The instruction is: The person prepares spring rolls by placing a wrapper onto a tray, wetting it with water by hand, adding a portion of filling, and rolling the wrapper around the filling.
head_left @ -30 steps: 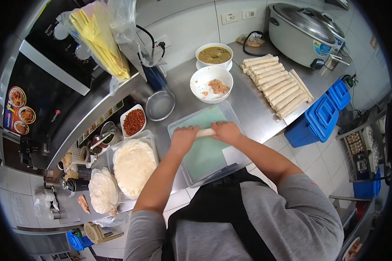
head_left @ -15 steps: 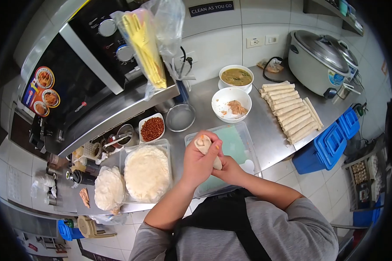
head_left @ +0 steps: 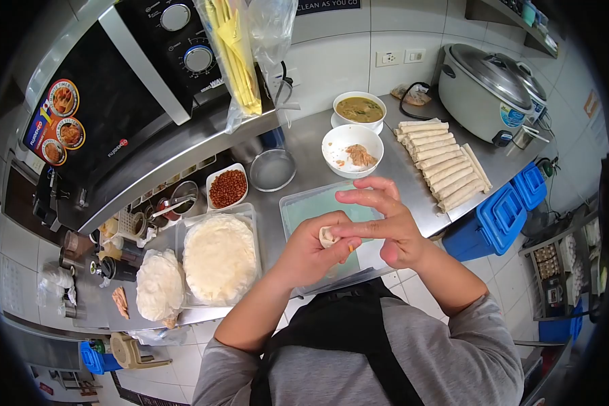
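Observation:
My left hand (head_left: 312, 252) is wrapped round a pale wrapped roll (head_left: 327, 237), its end showing between thumb and fingers. Over that end reaches my right hand (head_left: 384, 227), a finger touching it and the other fingers spread apart. Both hands are above the green board (head_left: 308, 208) in a clear plastic tray (head_left: 288, 200). Beyond the tray stands a white bowl with some orange-brown filling (head_left: 361, 155). To its right, several finished rolls (head_left: 444, 157) lie in a row. Round white wrappers (head_left: 220, 258) are stacked in a clear container at the left.
Behind the bowl is a bowl of soup (head_left: 359, 109). A dish of red-brown nuts or beans (head_left: 227, 189) and a round metal pan (head_left: 273, 170) stand left of centre. Rice cookers (head_left: 484, 84) are at the back right, a microwave oven (head_left: 108, 88) at the left, blue bins (head_left: 497, 220) beside the counter.
The roll, first flat on the board under both hands, was lifted and turned endwise in my left hand. My right hand has since opened its fingers and moved over the roll's end.

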Tool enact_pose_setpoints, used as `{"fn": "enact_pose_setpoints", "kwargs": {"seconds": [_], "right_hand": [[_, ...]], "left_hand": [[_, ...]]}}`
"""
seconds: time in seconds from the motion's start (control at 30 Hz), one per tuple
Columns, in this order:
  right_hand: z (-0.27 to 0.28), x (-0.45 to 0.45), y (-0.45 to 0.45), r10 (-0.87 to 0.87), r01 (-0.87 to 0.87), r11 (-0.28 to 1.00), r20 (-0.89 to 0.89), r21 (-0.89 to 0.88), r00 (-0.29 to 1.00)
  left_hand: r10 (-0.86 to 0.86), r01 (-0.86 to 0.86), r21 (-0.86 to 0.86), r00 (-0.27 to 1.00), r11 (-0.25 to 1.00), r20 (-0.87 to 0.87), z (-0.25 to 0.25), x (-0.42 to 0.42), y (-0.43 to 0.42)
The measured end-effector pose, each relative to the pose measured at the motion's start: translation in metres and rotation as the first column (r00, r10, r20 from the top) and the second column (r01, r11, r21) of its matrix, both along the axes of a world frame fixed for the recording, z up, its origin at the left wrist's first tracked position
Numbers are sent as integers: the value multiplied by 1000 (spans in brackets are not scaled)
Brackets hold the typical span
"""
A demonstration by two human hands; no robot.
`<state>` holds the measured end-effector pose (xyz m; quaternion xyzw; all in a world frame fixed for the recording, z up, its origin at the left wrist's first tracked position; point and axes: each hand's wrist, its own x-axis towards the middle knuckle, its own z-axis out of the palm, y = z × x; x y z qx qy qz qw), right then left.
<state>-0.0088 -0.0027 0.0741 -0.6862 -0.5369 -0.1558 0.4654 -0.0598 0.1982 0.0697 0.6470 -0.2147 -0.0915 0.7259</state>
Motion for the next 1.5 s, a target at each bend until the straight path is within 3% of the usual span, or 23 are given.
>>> {"fn": "enact_pose_setpoints", "kwargs": {"seconds": [0.17,0.23,0.33,0.4,0.43,0.5,0.53,0.6,0.67,0.77,0.83,0.87,0.97,1.03,1.1,1.13,1.2,1.23,1.3,1.33,1.37,1.47,1.5], "right_hand": [[26,-3,6,-57,100,984,269,-148,961],[44,-15,12,-80,163,965,357,-208,931],[68,-40,18,-146,314,863,401,-395,904],[73,-54,15,-235,258,911,107,-323,966],[74,-60,10,-243,266,908,111,-323,964],[75,-69,2,-196,196,980,-209,-19,958],[61,-68,4,-205,206,978,-206,-19,957],[2,-56,11,-121,206,936,-291,284,949],[-44,-59,31,-34,148,977,-578,152,815],[-79,-71,45,-94,66,995,-510,-73,855],[-85,-81,52,-119,-8,990,-844,-144,523],[-99,-83,55,-77,37,997,-788,-69,611],[-102,-77,40,33,-38,999,-845,14,534],[-93,-71,31,109,-41,994,-804,105,584],[-80,-62,12,285,-291,927,-949,238,131],[-84,-57,6,293,-296,923,-946,244,135],[-96,-46,-9,556,-352,664,-750,660,-358],[-99,-43,-18,563,-349,664,-750,661,-348],[-101,-36,-34,474,-308,823,-876,477,-92],[-106,-30,-40,388,-263,904,-906,337,171],[-108,-19,-57,386,-251,908,-904,336,186],[-92,3,-106,-42,-68,992,-794,-104,607],[-88,8,-123,-44,-56,994,-795,-98,606]], "left_hand": [[-101,100,58,995,993,-2,9,-4,9],[-41,14,148,983,989,179,8,-5,9],[7,-12,67,997,998,71,6,-10,7],[13,-17,37,996,999,89,14,-13,9],[26,-26,2,994,1000,104,17,-14,10],[32,-31,-4,993,999,110,14,-15,15],[40,-40,-6,993,999,112,13,-16,18],[43,-38,-46,992,998,118,12,-19,18],[30,-20,-87,992,996,120,8,-19,15],[-19,42,-203,993,978,116,-1,-11,11],[-53,63,-353,998,933,36,-6,-7,8],[-67,83,-345,996,935,58,-13,-3,9],[-47,77,-503,996,861,71,-5,-2,-7],[-4,39,-456,997,889,77,-12,5,-12],[-128,23,-460,972,888,-198,-16,11,-16],[-71,-65,-437,955,897,-288,-18,13,-24],[-180,10,-557,951,830,-251,-20,26,-32],[-290,82,-672,935,736,-204,-18,31,-43],[-158,-14,-591,958,806,-238,-10,30,-72],[7,-101,-474,981,875,-196,-8,32,-89],[165,-201,-355,978,913,-128,-8,36,-106],[257,-293,-327,955,899,-148,-14,48,-165],[333,-378,-307,924,873,-191,-16,52,-183]]}}
